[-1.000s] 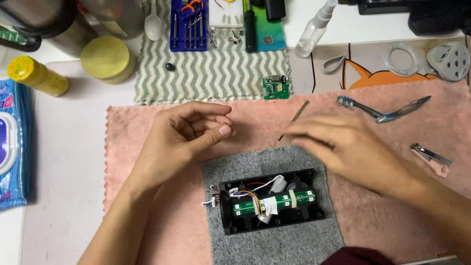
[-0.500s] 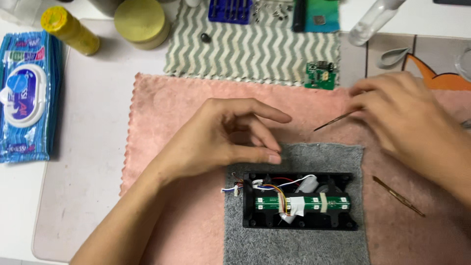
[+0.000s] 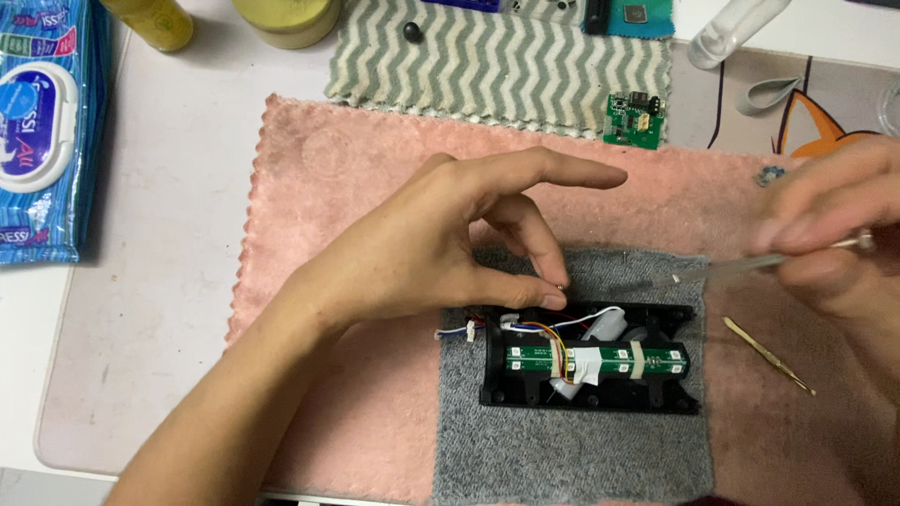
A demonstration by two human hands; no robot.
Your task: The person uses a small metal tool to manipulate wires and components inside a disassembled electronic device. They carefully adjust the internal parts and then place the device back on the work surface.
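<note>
- At the far left a blue pack of wet wipes (image 3: 42, 131) lies on the white table (image 3: 159, 281).
- A yellow bottle (image 3: 155, 19) and a yellow jar (image 3: 286, 17) stand at the top edge.
- A pink towel (image 3: 347, 187) covers the middle of the table, and a grey zigzag cloth (image 3: 497, 66) lies above it.
- The left hand (image 3: 450, 244) is over the pink towel. Its thumb and middle finger pinch a very small screw (image 3: 561, 287), and the index finger is stretched out straight.
- The screw is just above the top edge of the black frame (image 3: 591, 398).
- The black frame lies on a grey cloth (image 3: 562, 459) and holds a green strip board (image 3: 600, 358) with thin wires (image 3: 539, 328).
- A small green circuit board (image 3: 635, 120) lies at the border of the zigzag cloth.
- The right hand (image 3: 834, 234) is blurred. It grasps a thin screwdriver (image 3: 741, 267) whose tip points left, toward the screw.
- Thin golden tweezers (image 3: 767, 354) lie on the pink towel, under the right hand.
</note>
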